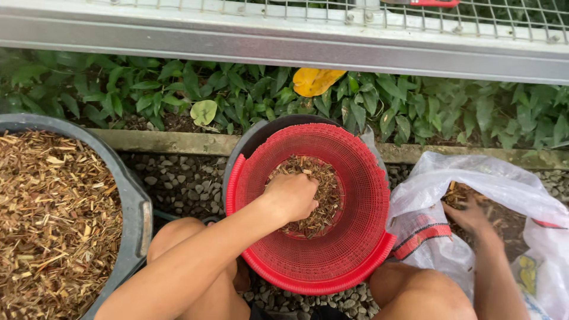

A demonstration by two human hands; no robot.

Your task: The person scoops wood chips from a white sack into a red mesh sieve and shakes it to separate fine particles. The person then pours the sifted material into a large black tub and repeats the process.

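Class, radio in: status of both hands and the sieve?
Left hand in chips inside red sieve, grip unclear. Right hand inside white sack. Nothing blocking.

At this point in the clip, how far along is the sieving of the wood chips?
Done: the large grey tub on the left is heaped with chips. In hand: the left hand works a small pile of brown wood chips in the red mesh plastic sieve basket, while the right hand reaches into the white plastic sack. Left: chips show in the sack.
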